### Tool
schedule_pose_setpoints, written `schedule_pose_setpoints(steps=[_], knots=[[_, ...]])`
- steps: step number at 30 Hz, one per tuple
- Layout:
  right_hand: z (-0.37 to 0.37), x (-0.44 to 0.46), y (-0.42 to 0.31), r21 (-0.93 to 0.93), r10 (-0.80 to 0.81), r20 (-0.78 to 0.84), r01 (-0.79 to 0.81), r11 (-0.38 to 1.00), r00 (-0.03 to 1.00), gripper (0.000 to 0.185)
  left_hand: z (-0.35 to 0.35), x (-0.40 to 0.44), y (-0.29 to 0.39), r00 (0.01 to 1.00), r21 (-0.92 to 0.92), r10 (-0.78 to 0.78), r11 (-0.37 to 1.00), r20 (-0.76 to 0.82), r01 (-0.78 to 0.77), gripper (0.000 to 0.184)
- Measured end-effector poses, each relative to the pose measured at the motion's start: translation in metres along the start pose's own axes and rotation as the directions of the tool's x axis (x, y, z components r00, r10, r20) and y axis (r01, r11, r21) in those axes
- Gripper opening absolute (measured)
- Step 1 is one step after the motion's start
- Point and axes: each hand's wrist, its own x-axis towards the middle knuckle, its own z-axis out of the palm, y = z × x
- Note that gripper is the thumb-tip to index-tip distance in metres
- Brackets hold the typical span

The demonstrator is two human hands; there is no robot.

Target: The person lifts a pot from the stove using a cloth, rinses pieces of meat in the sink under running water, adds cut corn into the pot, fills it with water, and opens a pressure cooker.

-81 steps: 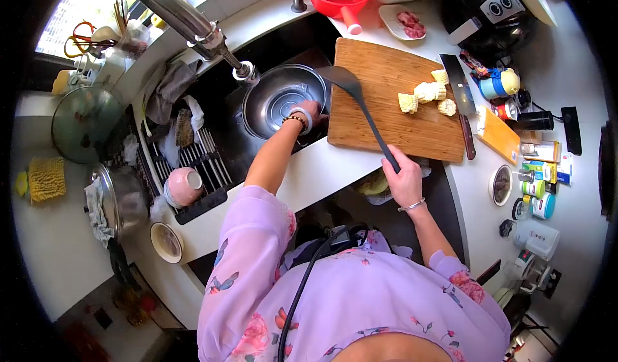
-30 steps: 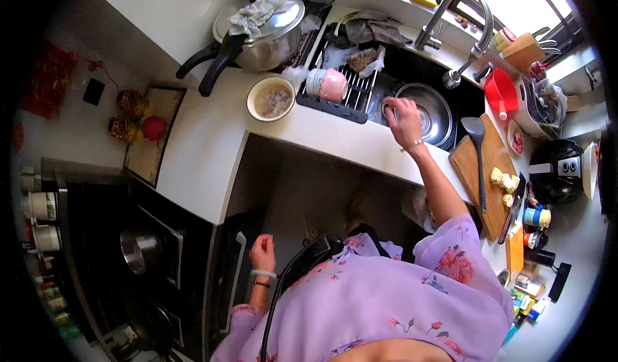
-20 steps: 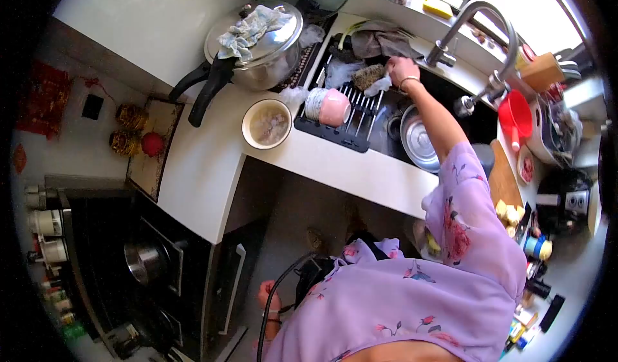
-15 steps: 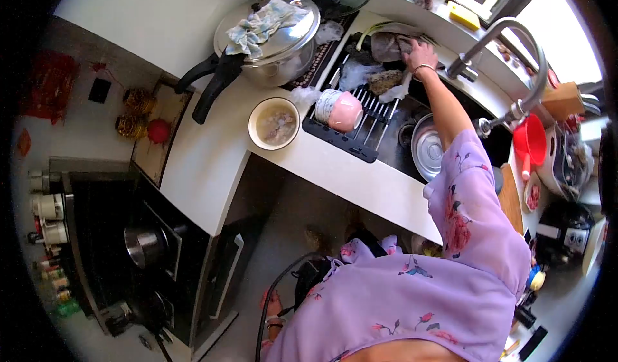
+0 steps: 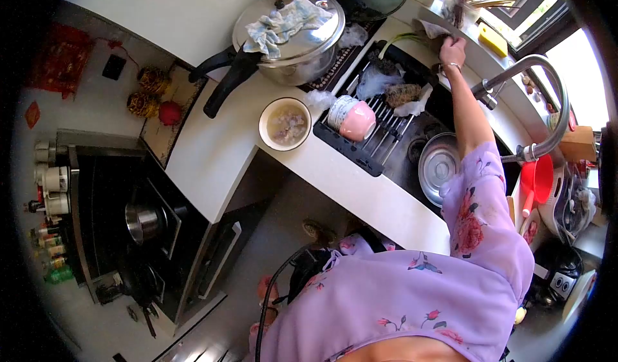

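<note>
My right hand (image 5: 452, 51) reaches past the far edge of the sink, its fingers closed on a limp grey-brown piece (image 5: 432, 29) that looks like cloth or a bag. Green onion stalks (image 5: 400, 39) lie beside it. Nearer to me, a rack (image 5: 378, 147) over the sink carries a pink bowl (image 5: 358, 122), a patterned bowl (image 5: 340, 111), a rough brown lump (image 5: 402, 95) and crumpled clear plastic (image 5: 375, 82). A metal basin (image 5: 440, 163) sits in the sink below my forearm. What seems to be my left hand (image 5: 267, 288) hangs low at my side, its fingers unclear.
A pressure cooker (image 5: 296, 62) with a cloth (image 5: 283, 28) on its lid stands on the counter, near a bowl of cloudy liquid (image 5: 284, 124). The curved faucet (image 5: 559, 85) rises right of my arm. A yellow sponge (image 5: 493, 40) lies on the sill; a red scoop (image 5: 536, 183) is farther right.
My right hand has moved away from me, drawing the grey-brown piece off the far end of the sink towards the sill. The view has shifted slightly.
</note>
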Motion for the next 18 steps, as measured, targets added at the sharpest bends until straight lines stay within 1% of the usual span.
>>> schedule_pose_setpoints(steps=[1,2,3,4,5,6,7,8,9,10,11,12,13,15,16,17,18], knots=[[-0.008,-0.004,0.001,-0.177,-0.152,0.188,0.186,0.967,0.970,0.052,-0.007,0.004,0.014,0.997,-0.150,-0.070,0.986,0.032,0.074,0.018],[-0.020,-0.017,0.000,-0.390,-0.195,0.346,0.330,0.860,0.918,0.057,-0.012,0.007,0.026,0.988,-0.296,-0.133,0.943,0.076,0.150,0.018],[-0.022,-0.022,0.010,-0.389,-0.197,0.346,0.331,0.859,0.917,0.057,-0.008,0.009,0.026,0.988,-0.298,-0.133,0.943,0.076,0.150,0.018],[-0.015,-0.023,0.027,-0.504,-0.232,0.475,0.478,0.719,0.849,0.059,0.001,0.014,0.022,0.978,-0.418,-0.173,0.885,0.114,0.205,0.018],[-0.010,-0.025,0.033,-0.572,-0.236,0.599,0.616,0.542,0.765,0.061,0.009,0.017,0.015,0.966,-0.531,-0.210,0.807,0.154,0.260,0.017],[-0.013,-0.033,0.024,-0.562,-0.250,0.602,0.625,0.541,0.758,0.061,0.012,0.016,0.013,0.965,-0.540,-0.218,0.800,0.147,0.263,0.017],[-0.020,-0.046,0.008,-0.595,-0.320,0.453,0.550,0.587,0.832,0.060,0.015,0.014,0.010,0.980,-0.529,-0.165,0.825,0.113,0.200,0.019],[-0.023,-0.055,-0.012,-0.608,-0.374,0.291,0.472,0.638,0.881,0.059,0.017,0.012,0.007,0.991,-0.515,-0.111,0.846,0.080,0.137,0.021],[-0.020,-0.055,-0.037,-0.597,-0.392,0.293,0.487,0.637,0.872,0.059,0.024,0.014,-0.003,0.990,-0.527,-0.124,0.838,0.071,0.143,0.021],[-0.019,-0.057,-0.062,-0.351,-0.474,0.272,0.545,0.762,0.838,0.048,0.033,0.018,-0.021,0.997,-0.464,-0.045,0.883,0.062,0.069,0.023],[-0.019,-0.061,-0.089,-0.075,-0.545,0.232,0.574,0.816,0.805,0.038,0.040,0.015,-0.028,0.998,-0.398,0.032,0.917,0.060,-0.006,0.025],[-0.019,-0.071,-0.121,0.144,-0.592,0.288,0.577,0.804,0.753,0.033,0.038,0.010,-0.021,0.999,-0.409,0.015,0.912,0.050,0.007,0.025],[-0.020,-0.086,-0.155,0.357,-0.644,0.331,0.540,0.762,0.690,0.030,0.030,0.009,-0.011,0.994,-0.323,-0.024,0.945,0.106,0.058,0.026],[-0.028,-0.128,-0.222,0.394,-0.769,0.291,0.661,0.638,0.569,0.031,0.018,0.014,0.015,0.975,-0.298,-0.169,0.932,0.146,0.206,0.029],[-0.032,-0.149,-0.250,0.310,-0.802,0.296,0.742,0.594,0.518,0.040,0.014,0.016,0.032,0.952,-0.369,-0.273,0.878,0.138,0.305,0.030],[-0.024,-0.164,-0.268,0.264,-0.816,0.271,0.776,0.574,0.511,0.051,0.003,0.024,0.048,0.943,-0.325,-0.280,0.888,0.181,0.326,0.031],[-0.016,-0.176,-0.282,0.182,-0.801,0.365,0.807,0.562,0.475,0.053,-0.012,0.029,0.062,0.929,-0.282,-0.293,0.893,0.225,0.350,0.031]])
